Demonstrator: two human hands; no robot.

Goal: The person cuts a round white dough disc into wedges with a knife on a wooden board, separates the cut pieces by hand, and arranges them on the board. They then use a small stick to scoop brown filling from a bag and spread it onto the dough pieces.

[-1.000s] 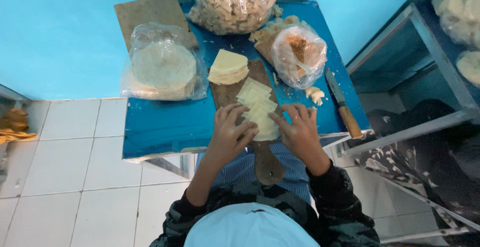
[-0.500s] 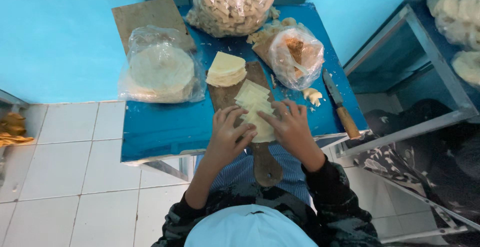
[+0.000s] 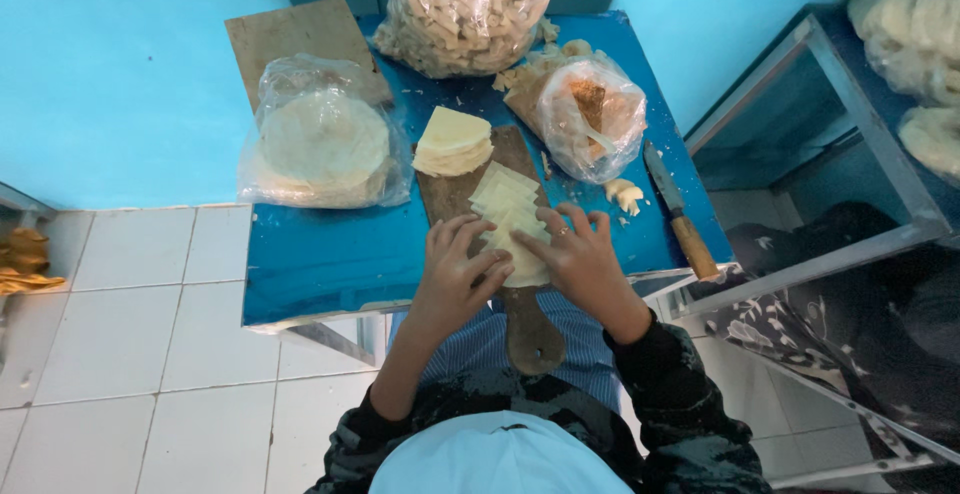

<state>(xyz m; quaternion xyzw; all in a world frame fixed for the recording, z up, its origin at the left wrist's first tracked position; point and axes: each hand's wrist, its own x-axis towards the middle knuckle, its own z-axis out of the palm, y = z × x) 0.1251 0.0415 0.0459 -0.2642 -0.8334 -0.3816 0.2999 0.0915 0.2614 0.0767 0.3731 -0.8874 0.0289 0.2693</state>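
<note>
Left of the wooden cutting board (image 3: pixel 470 189), a clear bag of round flat wrappers (image 3: pixel 322 146) lies on the blue table (image 3: pixel 330 259). On the board, both hands press a fanned row of pale dough squares (image 3: pixel 508 216): left hand (image 3: pixel 457 276) flat, grip loose; right hand (image 3: pixel 577 259) likewise, fingers spread. Right of the board lies a wooden-handled knife (image 3: pixel 678 212).

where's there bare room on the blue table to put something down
The widest free patch of the blue table is its front-left corner, bordered by the bag of round wrappers, the wooden board and the left hand. A narrower strip lies between the right hand and the knife. The back is crowded with bags.
</note>
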